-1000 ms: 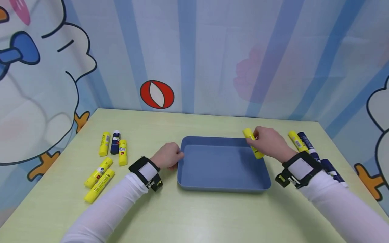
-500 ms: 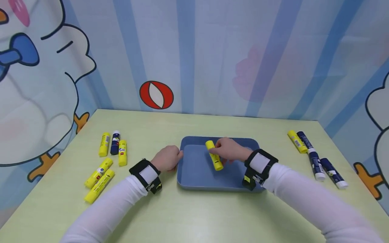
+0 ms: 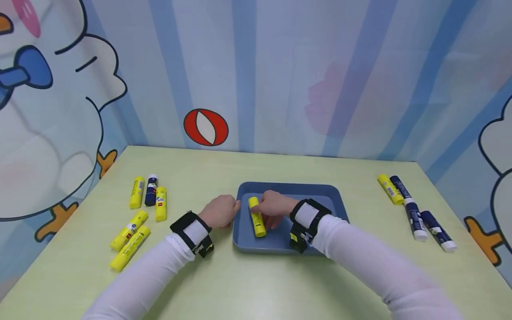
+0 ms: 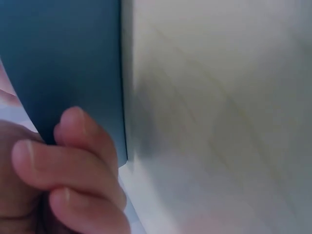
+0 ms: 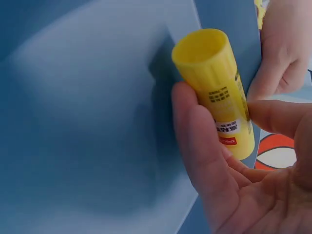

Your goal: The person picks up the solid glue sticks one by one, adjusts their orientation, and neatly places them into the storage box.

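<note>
Pale table (image 3: 256, 284), striped backdrop (image 3: 280, 89); I see right hand (image 3: 276, 205) pinching yellow glue stick (image 5: 225, 105) over tray's (image 3: 312, 190) left end, left hand (image 3: 220, 211) curled on rim; looks early: this one unreleased, other sticks (image 3: 161, 203) outside

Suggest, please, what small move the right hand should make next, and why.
I would probably lay the yellow cylindrical glue stick down on the floor of the blue-grey rectangular plastic tray: the right hand pinches it over the tray's left end, and the left hand rests at the left rim. Whether the stick already touches the floor is unclear.
</note>
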Action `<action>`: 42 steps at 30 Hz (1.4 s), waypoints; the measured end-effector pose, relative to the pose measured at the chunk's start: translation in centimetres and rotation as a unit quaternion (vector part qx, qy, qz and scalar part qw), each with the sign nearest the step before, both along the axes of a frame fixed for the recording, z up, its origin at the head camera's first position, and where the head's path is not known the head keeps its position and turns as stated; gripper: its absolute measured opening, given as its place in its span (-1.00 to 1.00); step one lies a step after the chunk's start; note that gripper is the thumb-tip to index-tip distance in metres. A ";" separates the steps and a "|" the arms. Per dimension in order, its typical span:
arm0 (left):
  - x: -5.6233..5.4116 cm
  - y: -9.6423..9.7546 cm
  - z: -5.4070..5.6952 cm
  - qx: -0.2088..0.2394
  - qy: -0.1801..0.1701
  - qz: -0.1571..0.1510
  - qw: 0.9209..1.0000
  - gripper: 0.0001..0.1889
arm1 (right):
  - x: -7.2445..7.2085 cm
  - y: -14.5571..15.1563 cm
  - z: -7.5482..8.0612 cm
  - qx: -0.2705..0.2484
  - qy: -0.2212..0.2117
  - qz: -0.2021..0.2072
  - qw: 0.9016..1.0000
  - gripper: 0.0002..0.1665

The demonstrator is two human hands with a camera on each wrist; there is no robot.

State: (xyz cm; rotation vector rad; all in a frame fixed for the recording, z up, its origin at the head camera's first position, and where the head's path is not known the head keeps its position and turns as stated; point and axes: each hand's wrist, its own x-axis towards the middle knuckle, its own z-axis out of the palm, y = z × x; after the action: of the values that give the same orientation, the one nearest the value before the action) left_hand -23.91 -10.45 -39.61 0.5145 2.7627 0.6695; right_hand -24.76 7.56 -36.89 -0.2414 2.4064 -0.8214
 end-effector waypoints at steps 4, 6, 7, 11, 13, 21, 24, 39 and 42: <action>-0.1 0.2 0.2 -0.008 -0.002 0.001 1.000 -0.46 | -0.1 -0.7 0.2 0.006 -0.007 0.001 1.000 -0.68; -0.1 0.3 0.3 -0.010 -0.005 0.002 1.000 -0.46 | -0.2 -1.0 0.2 0.011 -0.010 0.002 1.000 -0.67; -0.1 0.3 0.4 -0.011 -0.007 0.002 1.000 -0.46 | -0.2 -1.1 0.3 0.014 -0.011 0.003 1.000 -0.67; 0.0 0.4 0.5 -0.010 -0.004 0.001 1.000 -0.47 | -0.2 -1.4 0.4 0.016 -0.014 0.000 1.000 -0.66; -0.1 0.5 0.5 -0.012 -0.001 0.001 1.000 -0.47 | -0.3 -1.4 0.3 0.012 -0.017 -0.004 1.000 -0.66; -0.5 0.5 0.3 -0.018 0.014 -0.009 1.000 -0.47 | -0.7 -1.4 -0.1 -0.039 -0.042 -0.018 0.998 -0.70; -0.5 0.5 0.3 -0.018 0.011 -0.007 1.000 -0.47 | -0.6 -1.4 0.1 -0.058 -0.055 -0.015 0.997 -0.72; -0.3 0.2 -0.3 -0.014 -0.008 0.018 1.000 -0.50 | -0.4 0.0 0.2 -0.042 -0.011 0.033 0.999 -0.68; -0.2 0.2 -0.4 -0.012 -0.014 0.023 1.000 -0.50 | -0.7 0.7 0.2 -0.041 -0.002 0.046 0.998 -0.68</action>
State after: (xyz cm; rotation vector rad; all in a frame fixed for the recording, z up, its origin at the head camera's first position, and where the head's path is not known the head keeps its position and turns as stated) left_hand -24.14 -10.28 -39.98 0.4339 2.7604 0.6479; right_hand -25.43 8.23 -36.70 -0.3803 2.3422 -0.8790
